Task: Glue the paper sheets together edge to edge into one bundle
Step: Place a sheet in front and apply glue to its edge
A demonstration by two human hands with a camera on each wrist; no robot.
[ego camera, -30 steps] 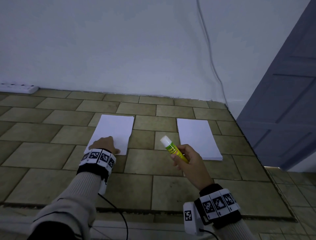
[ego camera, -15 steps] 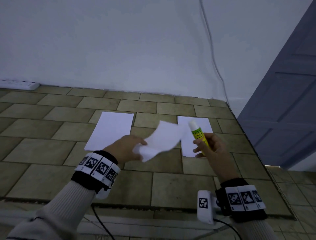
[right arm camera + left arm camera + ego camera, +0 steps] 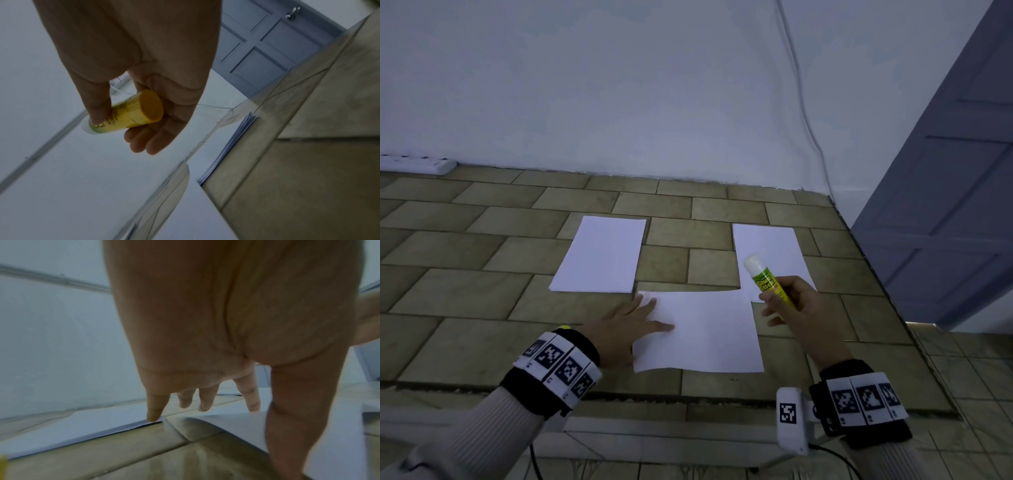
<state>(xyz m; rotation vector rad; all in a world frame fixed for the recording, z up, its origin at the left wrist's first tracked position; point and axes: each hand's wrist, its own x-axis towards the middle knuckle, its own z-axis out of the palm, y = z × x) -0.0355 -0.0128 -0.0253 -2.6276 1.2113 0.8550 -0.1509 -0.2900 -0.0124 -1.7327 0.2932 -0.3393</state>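
A single white sheet (image 3: 709,332) lies flat on the tiled surface in front of me. My left hand (image 3: 635,322) rests on its left edge with fingers straight; in the left wrist view the same left hand (image 3: 205,402) hovers over that sheet (image 3: 236,423). A stack of white sheets (image 3: 601,255) lies behind it on the left, another stack (image 3: 768,253) behind on the right. My right hand (image 3: 789,305) grips a yellow-green glue stick (image 3: 765,279) with its white cap on, held above the right stack. The right wrist view shows the glue stick (image 3: 131,115) in my right hand (image 3: 144,121).
A white wall rises behind the tiled surface (image 3: 465,291), whose right edge drops off beside a blue-grey door (image 3: 945,205). A white power strip (image 3: 417,164) lies at the far left by the wall. A thin cable (image 3: 801,102) runs down the wall.
My left hand lifted one sheet off the left stack, carried it to the right and laid it flat in front of me. The right hand with the glue stick shifted right.
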